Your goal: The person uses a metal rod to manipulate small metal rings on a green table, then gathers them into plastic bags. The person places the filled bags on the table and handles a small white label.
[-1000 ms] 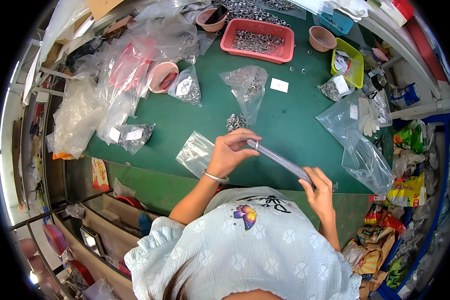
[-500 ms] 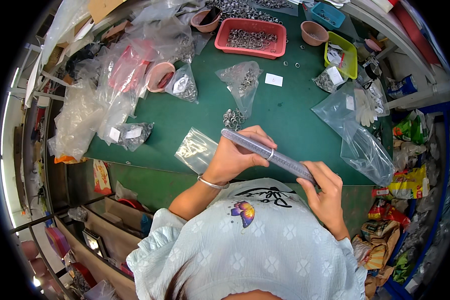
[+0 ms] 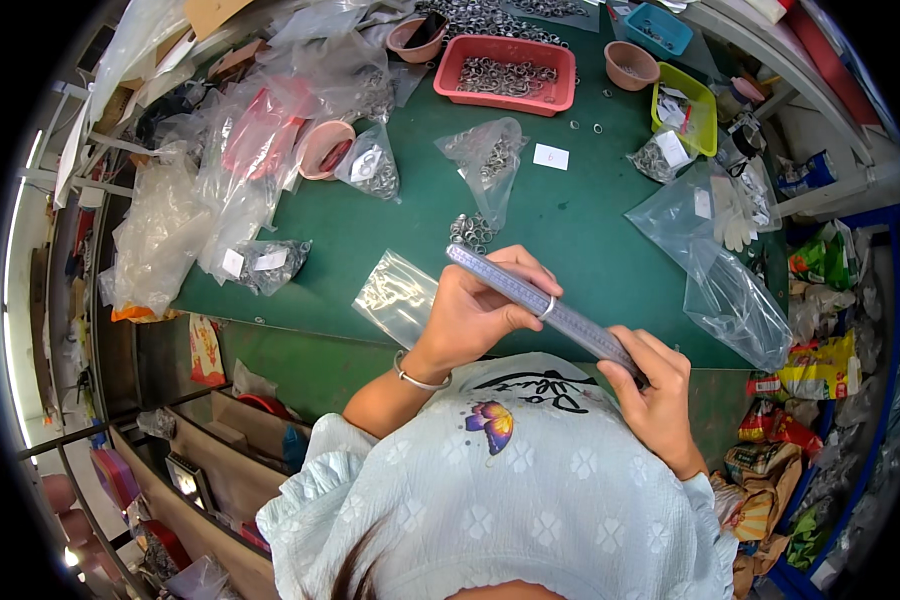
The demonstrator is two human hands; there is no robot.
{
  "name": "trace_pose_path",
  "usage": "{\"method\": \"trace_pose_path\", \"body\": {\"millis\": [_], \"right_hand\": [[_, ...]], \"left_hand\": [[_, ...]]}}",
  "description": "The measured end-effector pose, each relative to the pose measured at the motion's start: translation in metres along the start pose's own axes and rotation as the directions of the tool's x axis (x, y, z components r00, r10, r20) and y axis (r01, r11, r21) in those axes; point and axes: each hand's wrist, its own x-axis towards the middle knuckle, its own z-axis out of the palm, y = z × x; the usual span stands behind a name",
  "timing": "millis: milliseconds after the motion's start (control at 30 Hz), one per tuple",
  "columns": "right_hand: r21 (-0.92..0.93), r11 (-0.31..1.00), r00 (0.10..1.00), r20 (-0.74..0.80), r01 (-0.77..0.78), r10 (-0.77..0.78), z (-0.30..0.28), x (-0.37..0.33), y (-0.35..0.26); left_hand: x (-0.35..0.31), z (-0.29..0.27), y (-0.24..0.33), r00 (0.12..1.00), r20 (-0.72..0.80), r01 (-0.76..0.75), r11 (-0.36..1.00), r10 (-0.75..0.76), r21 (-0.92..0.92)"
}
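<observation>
A grey ring mandrel with a marked scale slants across in front of my body at the table's near edge. Around its middle sits a silver ring. My left hand is closed at the ring, thumb below and fingers above. The mandrel's thicker lower end is gripped in my right hand. Just beyond the mandrel's tip lies a small pile of rings, by the mouth of a clear bag with more rings. A flat clear bag lies left of my left hand.
A red tray of rings stands at the back, beside a pink bowl and a yellow-green basket. A white paper slip lies mid-table. Plastic bags crowd the left; a large clear bag lies right.
The mandrel has turned slightly in my hands, and its scale shows more plainly. The ring stays near its middle. The whole view has shifted a little.
</observation>
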Motion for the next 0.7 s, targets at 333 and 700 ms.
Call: {"method": "trace_pose_path", "body": {"millis": [333,700], "right_hand": [[0.134,0.991,0.999,0.044,-0.021,0.015,0.002,0.001,0.015],[-0.471,0.867,0.986,0.027,0.159,-0.166,-0.011,0.016,-0.022]], "left_hand": [[-0.006,0.000,-0.004,0.999,0.027,-0.016,0.999,0.018,-0.043],[-0.003,0.004,-0.022,0.996,-0.094,-0.024,0.958,-0.003,-0.286]]}}
